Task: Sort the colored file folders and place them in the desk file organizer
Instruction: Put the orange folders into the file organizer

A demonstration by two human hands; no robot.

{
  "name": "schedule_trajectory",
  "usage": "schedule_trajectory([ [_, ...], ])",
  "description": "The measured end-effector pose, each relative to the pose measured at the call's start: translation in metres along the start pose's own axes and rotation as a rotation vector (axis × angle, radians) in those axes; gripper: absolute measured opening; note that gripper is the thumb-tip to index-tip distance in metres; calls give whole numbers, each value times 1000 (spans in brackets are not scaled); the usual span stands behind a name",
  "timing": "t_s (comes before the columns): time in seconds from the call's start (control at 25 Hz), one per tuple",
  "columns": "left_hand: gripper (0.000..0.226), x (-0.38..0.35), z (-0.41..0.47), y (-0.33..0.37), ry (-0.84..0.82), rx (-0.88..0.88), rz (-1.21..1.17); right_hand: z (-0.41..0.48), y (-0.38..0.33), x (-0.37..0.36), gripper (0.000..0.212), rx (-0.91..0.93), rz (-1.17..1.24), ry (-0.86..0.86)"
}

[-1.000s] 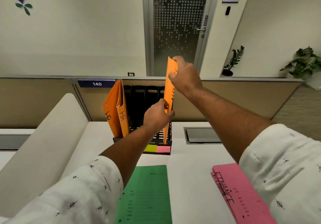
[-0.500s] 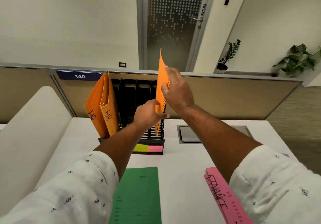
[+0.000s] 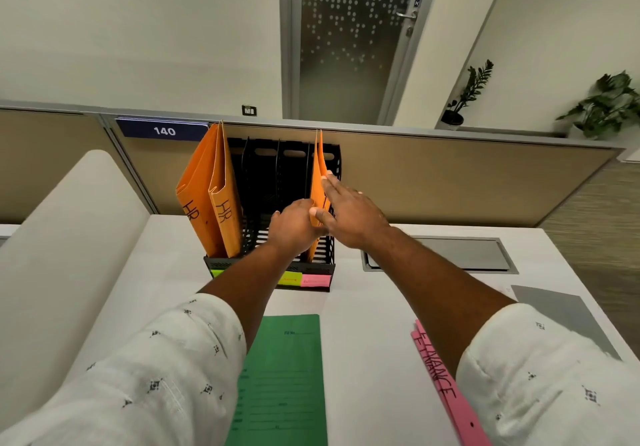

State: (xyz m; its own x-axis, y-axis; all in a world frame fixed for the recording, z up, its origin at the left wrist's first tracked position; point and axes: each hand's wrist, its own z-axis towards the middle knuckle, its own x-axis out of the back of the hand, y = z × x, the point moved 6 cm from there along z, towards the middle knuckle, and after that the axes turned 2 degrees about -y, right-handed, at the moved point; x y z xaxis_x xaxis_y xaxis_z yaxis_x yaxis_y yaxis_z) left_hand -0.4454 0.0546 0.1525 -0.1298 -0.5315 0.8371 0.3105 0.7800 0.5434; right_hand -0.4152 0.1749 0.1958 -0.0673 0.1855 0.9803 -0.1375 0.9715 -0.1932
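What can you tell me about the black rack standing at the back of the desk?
The black file organizer is a perforated, plastic-looking rack with upright dividers forming several slots. It stands on the white desk against the partition. Two orange folders marked HR lean in its leftmost slot; a third orange folder stands in the rightmost, with the left hand and right hand on it. The middle slots look empty. Green, yellow and pink labels line its front.

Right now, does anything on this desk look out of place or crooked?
Yes. One orange folder stands in the organizer's far-right slot, above a pink label, while two orange HR folders lean in the far-left slot. Both hands, left and right, touch the stray one.
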Motion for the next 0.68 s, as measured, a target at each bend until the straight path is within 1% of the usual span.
schedule_trajectory([
  [0.12, 43, 6, -7, 3, 28, 4, 8, -6, -4, 5, 77, 18, 56, 59],
  [0.24, 60, 9, -21, 3, 71, 24, -13, -23, -7, 8, 74, 21, 139, 173],
  [0.36, 72, 8, -47, -4, 96, 46, -53, -51, -7, -3, 71, -4, 162, 236],
  [0.52, 91, 2, -94, -25, 52, 93, -18, -97, -15, -36, 69, -47, 201, 246],
  [0.68, 101, -17, -162, -61, -34, 174, -16, -147, -27, -82, 68, -78, 253, 204],
])
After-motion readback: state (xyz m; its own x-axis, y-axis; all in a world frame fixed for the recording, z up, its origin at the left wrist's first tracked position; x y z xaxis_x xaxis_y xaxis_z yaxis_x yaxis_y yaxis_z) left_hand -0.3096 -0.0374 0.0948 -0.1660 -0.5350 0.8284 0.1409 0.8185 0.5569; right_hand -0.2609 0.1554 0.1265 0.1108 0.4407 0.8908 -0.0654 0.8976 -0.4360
